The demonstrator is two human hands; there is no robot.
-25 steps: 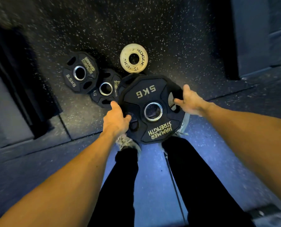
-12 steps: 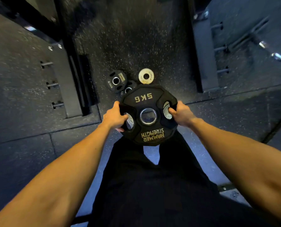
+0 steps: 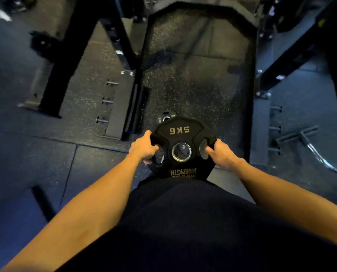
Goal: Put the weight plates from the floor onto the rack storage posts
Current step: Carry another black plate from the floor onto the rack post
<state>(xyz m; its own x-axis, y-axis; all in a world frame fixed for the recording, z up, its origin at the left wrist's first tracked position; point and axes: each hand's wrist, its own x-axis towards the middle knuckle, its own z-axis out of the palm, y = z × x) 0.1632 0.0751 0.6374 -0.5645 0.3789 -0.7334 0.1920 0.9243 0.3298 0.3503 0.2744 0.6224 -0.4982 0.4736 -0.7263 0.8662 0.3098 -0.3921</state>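
Rubber-coated black 5KG plate [image 3: 183,138], round with a bright steel-ringed centre hole and oval grip slots, held flat at waist height over speckled rubber floor [image 3: 193,75]. Left hand [image 3: 144,148] clenched through the left slot, right hand [image 3: 221,155] clenched through the right slot, fingers curled under the rim. Gold lettering: "5KG" at the far edge, "HAMMER STRENGTH" at the near edge. Smaller black plate [image 3: 166,117] on the floor just beyond, mostly hidden. Short metal storage posts [image 3: 105,101] on the rack base at left.
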